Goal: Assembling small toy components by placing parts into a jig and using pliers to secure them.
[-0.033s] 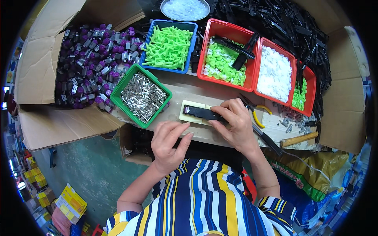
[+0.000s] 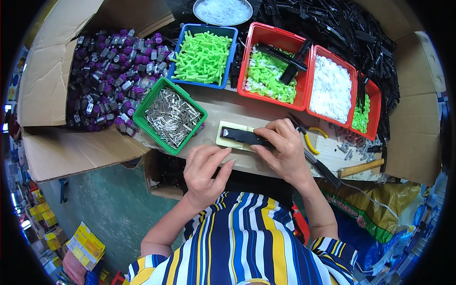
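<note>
A long black plastic part (image 2: 240, 136) lies on a small cream-coloured block (image 2: 223, 141) at the bench's front edge. My right hand (image 2: 284, 149) grips the right end of this part between thumb and fingers, pressing it down on the block. Just short of the block, on the near left, is my left hand (image 2: 205, 167), its thumb apart from the bent fingers and nothing seen between them. A green bin (image 2: 203, 113) of small metal pins stands beyond the left hand.
Behind stand a blue bin (image 2: 232, 57) of green plastic pieces and red bins (image 2: 309, 78) with green and white caps. Purple-and-grey parts (image 2: 107, 71) fill a carton at left. Yellow-handled pliers (image 2: 311, 144) and a wooden-handled tool (image 2: 361, 168) lie right of my right hand.
My left hand has shifted very slightly to the right. The right hand and the black plastic part stay where they were.
</note>
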`<state>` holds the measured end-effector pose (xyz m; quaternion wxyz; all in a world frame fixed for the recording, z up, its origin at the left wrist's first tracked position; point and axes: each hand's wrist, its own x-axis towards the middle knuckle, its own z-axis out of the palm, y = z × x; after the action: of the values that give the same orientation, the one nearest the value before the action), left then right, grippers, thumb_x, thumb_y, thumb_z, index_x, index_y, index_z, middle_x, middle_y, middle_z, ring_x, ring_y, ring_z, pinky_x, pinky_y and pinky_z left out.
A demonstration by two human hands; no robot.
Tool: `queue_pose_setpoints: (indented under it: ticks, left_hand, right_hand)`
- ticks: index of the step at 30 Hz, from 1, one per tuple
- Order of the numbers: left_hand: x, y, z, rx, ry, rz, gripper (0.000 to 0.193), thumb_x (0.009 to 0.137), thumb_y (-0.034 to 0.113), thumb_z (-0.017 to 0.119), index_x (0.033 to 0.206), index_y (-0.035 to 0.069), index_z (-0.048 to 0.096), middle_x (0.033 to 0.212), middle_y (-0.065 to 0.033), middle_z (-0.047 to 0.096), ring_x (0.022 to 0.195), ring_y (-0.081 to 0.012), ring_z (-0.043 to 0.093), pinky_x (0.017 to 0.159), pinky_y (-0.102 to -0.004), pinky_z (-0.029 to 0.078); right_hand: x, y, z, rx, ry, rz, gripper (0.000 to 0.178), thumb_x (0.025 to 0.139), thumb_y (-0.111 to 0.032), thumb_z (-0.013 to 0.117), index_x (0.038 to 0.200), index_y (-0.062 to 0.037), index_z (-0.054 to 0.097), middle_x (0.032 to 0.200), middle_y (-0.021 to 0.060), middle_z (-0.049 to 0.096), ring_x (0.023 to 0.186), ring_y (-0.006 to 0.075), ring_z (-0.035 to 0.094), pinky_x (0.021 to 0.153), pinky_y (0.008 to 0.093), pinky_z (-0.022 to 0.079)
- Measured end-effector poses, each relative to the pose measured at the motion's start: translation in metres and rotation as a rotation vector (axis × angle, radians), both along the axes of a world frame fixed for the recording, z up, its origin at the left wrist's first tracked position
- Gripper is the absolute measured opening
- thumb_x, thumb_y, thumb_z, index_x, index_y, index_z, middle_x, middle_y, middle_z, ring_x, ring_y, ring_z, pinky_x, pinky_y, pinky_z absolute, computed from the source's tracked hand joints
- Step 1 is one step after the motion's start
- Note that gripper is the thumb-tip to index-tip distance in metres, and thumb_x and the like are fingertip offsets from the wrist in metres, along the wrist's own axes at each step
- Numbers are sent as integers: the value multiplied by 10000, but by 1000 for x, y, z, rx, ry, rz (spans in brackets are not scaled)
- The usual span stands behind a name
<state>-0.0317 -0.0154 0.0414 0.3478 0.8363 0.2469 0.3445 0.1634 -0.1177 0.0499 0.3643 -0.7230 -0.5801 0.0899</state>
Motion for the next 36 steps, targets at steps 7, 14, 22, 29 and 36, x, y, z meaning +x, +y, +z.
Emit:
queue_pose_setpoints:
  ticks: [7, 14, 22, 29, 36]
  left_hand:
    - [31, 2, -13, 439, 74, -227, 320, 798, 75, 746, 1096, -34, 707, 1108, -129, 664, 1100, -302, 626, 861, -407, 493]
    - [36, 9, -32, 558, 3, -248, 300, 780, -4, 718, 1078, -38, 722, 1082, -146, 675, 1032, -296, 662, 876, -392, 533]
    - [41, 7, -33, 552, -42, -234, 324, 745, -26, 751, 1069, -18, 730, 1055, -126, 677, 1002, -303, 660, 843, -396, 545]
    - [41, 7, -34, 582, -31, -224, 298, 752, 1, 724, 1048, -35, 729, 1052, -147, 687, 996, -294, 671, 872, -396, 553]
    - [41, 7, -35, 568, -35, -226, 308, 741, -2, 714, 1047, -39, 727, 1042, -148, 688, 996, -294, 670, 866, -396, 553]
  right_hand:
    - [2, -3, -3, 1, 7, 12, 347, 721, -115, 829, 1028, -12, 706, 922, 116, 616, 855, 287, 579, 725, 390, 466]
    - [17, -48, 12, 5, -22, -114, 381, 740, -124, 817, 1075, -19, 671, 959, 126, 615, 917, 314, 598, 765, 416, 473]
    - [31, -128, 1, -307, -226, -281, 239, 813, -45, 723, 1009, -6, 591, 921, 159, 581, 872, 339, 608, 755, 417, 493]
    - [15, -134, 24, -252, 37, -296, 155, 904, -36, 626, 1036, 1, 553, 851, 190, 569, 748, 390, 620, 634, 433, 495]
    - [3, -96, 46, -251, 80, -79, 130, 951, -97, 630, 1039, -32, 560, 833, 167, 617, 699, 372, 653, 595, 448, 517]
